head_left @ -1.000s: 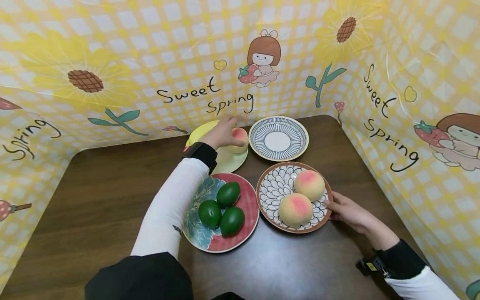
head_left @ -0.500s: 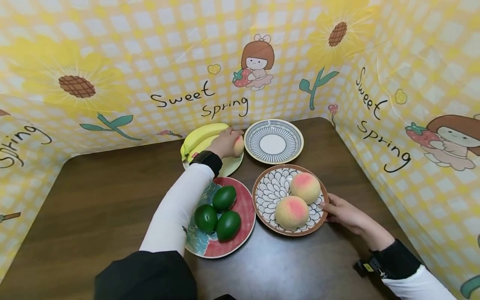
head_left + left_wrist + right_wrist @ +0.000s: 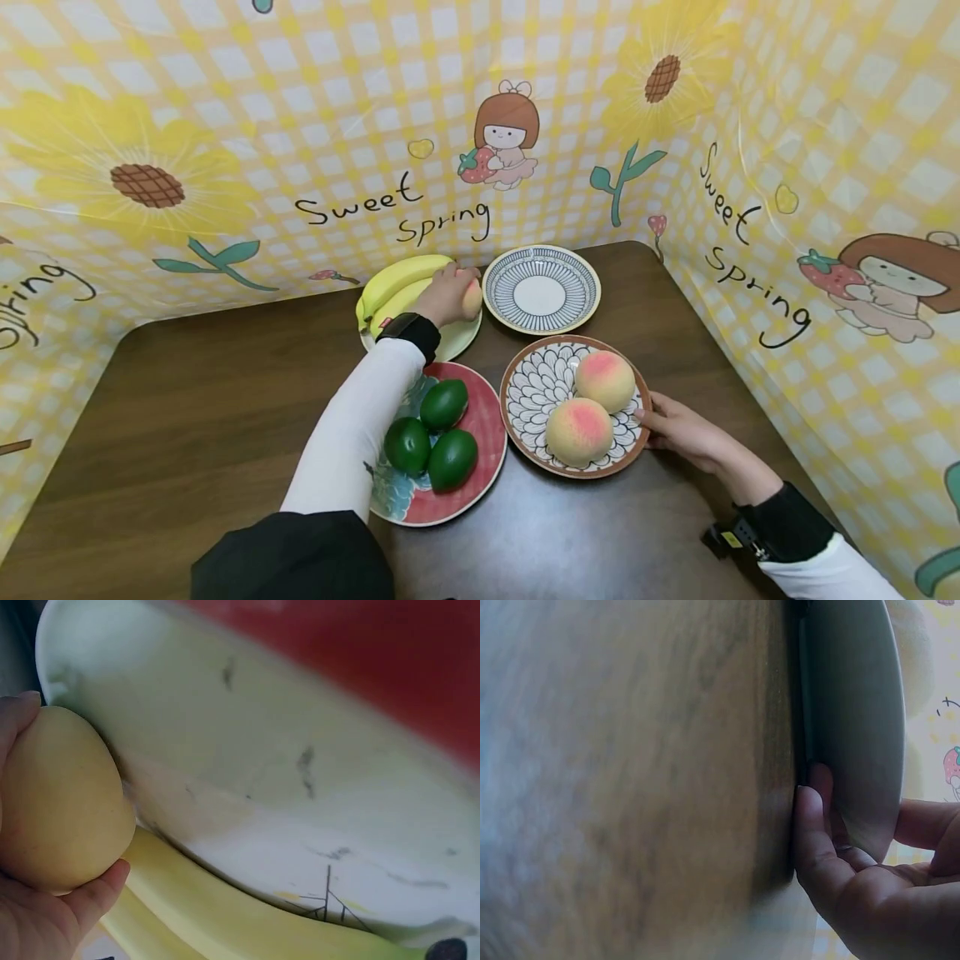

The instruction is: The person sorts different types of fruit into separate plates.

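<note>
A dark brown wooden tabletop (image 3: pixel 187 417) with rounded far corners fills the lower part of the head view, walled in on the left, back and right by a yellow-and-white checked backdrop (image 3: pixel 247 108) printed with sunflowers, green sprigs, cartoon girls holding strawberries and the words "Sweet Spring". At centre frame, toward the back, a pale yellow plate (image 3: pixel 457 337) carries a bunch of bananas (image 3: pixel 393 282); the left hand (image 3: pixel 444 297), at the end of a white sleeve with a black cuff, curls its fingers round a peach (image 3: pixel 472 298) just over that plate's right part, and the left wrist view shows the peach (image 3: pixel 56 802) gripped between fingertips and thumb, close beside the bananas (image 3: pixel 225 915). Below it, at lower centre, a red plate with a teal flower pattern (image 3: pixel 491 417) holds three green mangoes (image 3: pixel 435 429) lying together. To the right of the yellow plate stands a blue-striped plate (image 3: pixel 577 292). In front of that, right of centre, a brown-rimmed petal-pattern plate (image 3: pixel 532 383) bears two more peaches (image 3: pixel 592 404), touching each other. At the lower right, the right hand (image 3: pixel 686 433) rests on the tabletop with its fingers against that plate's right rim; the right wrist view shows its fingertips (image 3: pixel 814 825) tucked under the rim, thumb on the other side, pinching the edge.
</note>
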### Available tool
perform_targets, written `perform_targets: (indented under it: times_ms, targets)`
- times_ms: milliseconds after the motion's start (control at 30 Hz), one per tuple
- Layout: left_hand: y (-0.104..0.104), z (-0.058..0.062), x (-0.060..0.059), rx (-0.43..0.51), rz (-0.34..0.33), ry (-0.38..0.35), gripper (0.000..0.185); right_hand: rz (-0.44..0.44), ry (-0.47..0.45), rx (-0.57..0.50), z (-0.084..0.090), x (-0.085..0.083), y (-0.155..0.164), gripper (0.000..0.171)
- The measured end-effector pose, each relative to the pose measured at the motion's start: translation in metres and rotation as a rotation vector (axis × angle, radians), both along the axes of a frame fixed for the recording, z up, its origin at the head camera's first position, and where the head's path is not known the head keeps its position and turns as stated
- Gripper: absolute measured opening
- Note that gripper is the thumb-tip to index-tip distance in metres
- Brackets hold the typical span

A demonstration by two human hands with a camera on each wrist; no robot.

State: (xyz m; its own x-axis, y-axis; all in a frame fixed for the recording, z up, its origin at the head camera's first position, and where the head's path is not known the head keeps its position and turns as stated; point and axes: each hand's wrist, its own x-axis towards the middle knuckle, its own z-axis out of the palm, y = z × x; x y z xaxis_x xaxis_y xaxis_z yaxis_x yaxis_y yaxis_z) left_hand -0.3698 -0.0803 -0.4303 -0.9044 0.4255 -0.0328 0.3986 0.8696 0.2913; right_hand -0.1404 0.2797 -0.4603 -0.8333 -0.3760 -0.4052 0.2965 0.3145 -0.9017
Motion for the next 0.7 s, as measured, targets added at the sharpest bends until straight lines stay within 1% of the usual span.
perform_targets:
  times_ms: [167,267,400,500,600,700]
  targets:
    - [-0.004,0.007,0.007,0.027,0.014,-0.004,0.077,-0.007,-0.009,-0.002,-0.001,0.002,-0.003,0.061]
    - [-0.006,0.015,0.010,0.030,0.003,0.009,0.078,-0.014,-0.009,0.000,0.000,0.002,-0.003,0.061]
    - [-0.004,0.030,0.013,0.063,0.002,0.027,0.078,-0.014,-0.007,0.006,0.001,0.001,-0.002,0.060]
    - [0.001,0.046,0.018,0.088,-0.007,0.039,0.079,-0.016,-0.007,0.012,0.001,0.001,-0.002,0.060]
    - [0.010,0.060,0.028,0.089,-0.067,0.055,0.079,-0.014,-0.006,0.017,0.002,0.001,-0.002,0.059]
    - [0.023,0.070,0.041,0.086,-0.158,0.075,0.079,-0.005,0.004,0.021,0.003,0.001,-0.002,0.059]
